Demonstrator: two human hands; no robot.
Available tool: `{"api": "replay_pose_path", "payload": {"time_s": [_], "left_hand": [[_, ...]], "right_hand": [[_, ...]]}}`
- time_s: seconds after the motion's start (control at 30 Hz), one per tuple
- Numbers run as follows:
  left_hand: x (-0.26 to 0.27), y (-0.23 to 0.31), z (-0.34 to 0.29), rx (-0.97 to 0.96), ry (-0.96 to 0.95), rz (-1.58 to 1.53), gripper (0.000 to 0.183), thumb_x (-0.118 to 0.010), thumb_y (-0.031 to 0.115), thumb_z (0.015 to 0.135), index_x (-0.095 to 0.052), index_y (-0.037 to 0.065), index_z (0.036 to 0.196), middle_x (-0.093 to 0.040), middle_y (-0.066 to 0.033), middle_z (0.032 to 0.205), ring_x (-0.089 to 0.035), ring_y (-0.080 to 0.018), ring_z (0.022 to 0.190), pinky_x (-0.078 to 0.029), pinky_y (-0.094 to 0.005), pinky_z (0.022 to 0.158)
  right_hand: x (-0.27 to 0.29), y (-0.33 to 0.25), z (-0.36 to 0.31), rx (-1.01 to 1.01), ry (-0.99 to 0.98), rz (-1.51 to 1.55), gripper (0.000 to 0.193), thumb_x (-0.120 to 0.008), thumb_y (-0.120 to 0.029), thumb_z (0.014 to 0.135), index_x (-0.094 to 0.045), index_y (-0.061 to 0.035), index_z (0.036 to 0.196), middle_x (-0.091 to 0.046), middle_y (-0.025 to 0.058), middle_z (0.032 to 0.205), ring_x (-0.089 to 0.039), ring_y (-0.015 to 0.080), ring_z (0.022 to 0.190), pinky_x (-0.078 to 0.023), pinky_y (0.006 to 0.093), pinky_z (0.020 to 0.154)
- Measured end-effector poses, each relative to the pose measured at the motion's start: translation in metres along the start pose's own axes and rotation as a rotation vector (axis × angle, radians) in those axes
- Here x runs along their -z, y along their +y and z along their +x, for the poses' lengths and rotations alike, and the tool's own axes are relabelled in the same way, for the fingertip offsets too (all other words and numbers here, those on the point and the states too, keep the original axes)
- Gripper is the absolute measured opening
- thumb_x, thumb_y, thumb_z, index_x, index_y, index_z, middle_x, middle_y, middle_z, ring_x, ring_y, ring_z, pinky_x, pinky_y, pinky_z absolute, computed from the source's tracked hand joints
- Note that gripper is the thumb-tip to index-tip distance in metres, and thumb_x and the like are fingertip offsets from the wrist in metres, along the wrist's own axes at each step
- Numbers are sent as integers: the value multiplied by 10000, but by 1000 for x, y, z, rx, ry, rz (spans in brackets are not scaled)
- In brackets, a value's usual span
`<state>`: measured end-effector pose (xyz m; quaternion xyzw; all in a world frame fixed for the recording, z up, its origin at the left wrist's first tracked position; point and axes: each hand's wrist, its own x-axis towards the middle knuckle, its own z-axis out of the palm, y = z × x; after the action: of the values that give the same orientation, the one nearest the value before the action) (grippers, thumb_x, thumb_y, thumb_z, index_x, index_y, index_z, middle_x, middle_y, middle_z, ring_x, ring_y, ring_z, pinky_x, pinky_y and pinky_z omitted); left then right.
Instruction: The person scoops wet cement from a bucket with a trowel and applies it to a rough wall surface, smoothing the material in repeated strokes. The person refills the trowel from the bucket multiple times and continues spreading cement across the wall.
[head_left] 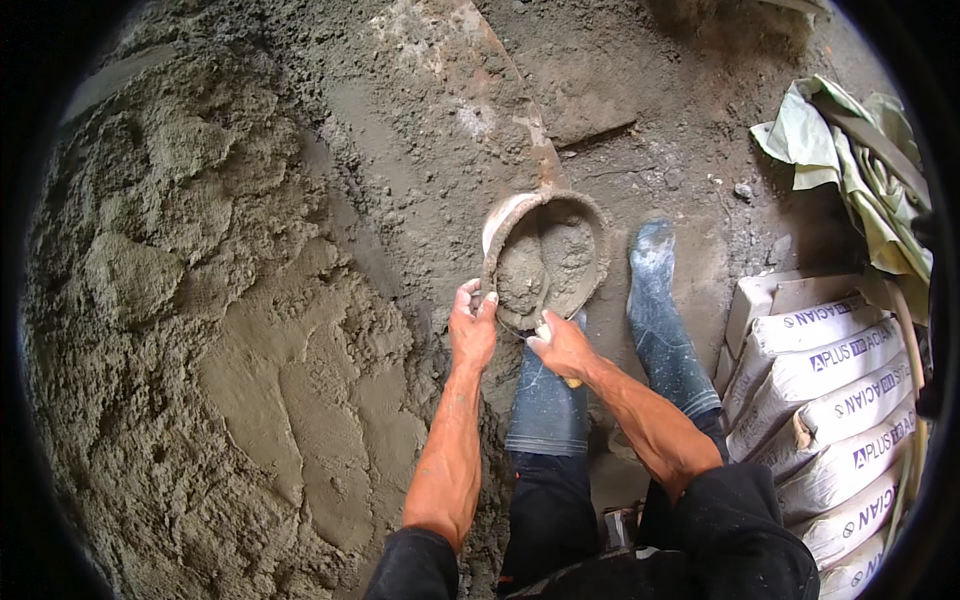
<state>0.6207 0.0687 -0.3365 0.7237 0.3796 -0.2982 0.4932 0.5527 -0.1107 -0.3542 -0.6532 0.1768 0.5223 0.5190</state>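
A round bucket (603, 232), crusted with grey mortar and pale on its left outer side, is in front of my boots. My left hand (472, 325) is closed on its near left rim, with the thumb over the edge. Grey wet mortar (570, 245) lies inside. My right hand (563, 350) is wrapped round the handle of a trowel (573, 381); the yellowish handle end shows below the fist. The trowel's blade reaches into the bucket under a lump of mortar (520, 275), which mostly hides it.
A broad heap of wet mortar (190, 270) spreads over the left side, partly smoothed. Stacked white paper sacks (830, 400) stand at the right, below a crumpled pale green sheet (815, 140). My blue rubber boots (655, 300) stand on rough, dirty ground.
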Motion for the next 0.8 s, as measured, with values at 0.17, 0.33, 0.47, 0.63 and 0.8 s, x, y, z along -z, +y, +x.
{"api": "replay_pose_path", "payload": {"time_s": [0.17, 0.33, 0.47, 0.63, 0.8], "left_hand": [[21, 26, 17, 95, -1, -1, 476, -661, 147, 997, -523, 13, 1432, -685, -42, 1039, -595, -102, 835, -499, -275, 731], [55, 23, 22, 147, 36, 87, 594, -644, 194, 1004, -447, 39, 1543, -682, -143, 1238, -637, -189, 1021, -509, -340, 909], [84, -19, -9, 75, 90, 167, 534, -651, 225, 996, -527, -2, 1464, -628, -204, 1392, -592, -282, 1283, -443, -391, 1096], [121, -65, -120, 175, 78, 176, 484, -646, 257, 1010, -570, 27, 1430, -660, -153, 1349, -618, -264, 1243, -479, -391, 1054], [156, -75, -215, 487, 68, 5, 511, -620, 254, 1032, -506, 55, 1490, -597, -153, 1394, -607, -284, 1214, -563, -434, 941]], "right_hand": [[34, 13, -20, 46, 33, -63, 504, -710, -291, 903, -573, 57, 1240, -694, 309, 1091, -665, 490, 1055, -522, 503, 897], [88, -3, -20, 148, -78, -249, 385, -716, -279, 892, -589, 16, 1105, -699, 280, 957, -664, 498, 931, -523, 522, 808], [108, -60, -46, 254, -122, -338, 325, -711, -259, 896, -564, 7, 1013, -695, 224, 837, -682, 441, 809, -522, 509, 737], [102, -175, -98, 27, -326, 231, 248, -679, -190, 884, -569, -38, 1046, -612, 99, 725, -653, 255, 722, -523, 415, 676], [37, -293, -97, 433, 258, 220, 311, -660, -168, 882, -583, -38, 1154, -653, 114, 877, -640, 223, 761, -533, 372, 691]]}}
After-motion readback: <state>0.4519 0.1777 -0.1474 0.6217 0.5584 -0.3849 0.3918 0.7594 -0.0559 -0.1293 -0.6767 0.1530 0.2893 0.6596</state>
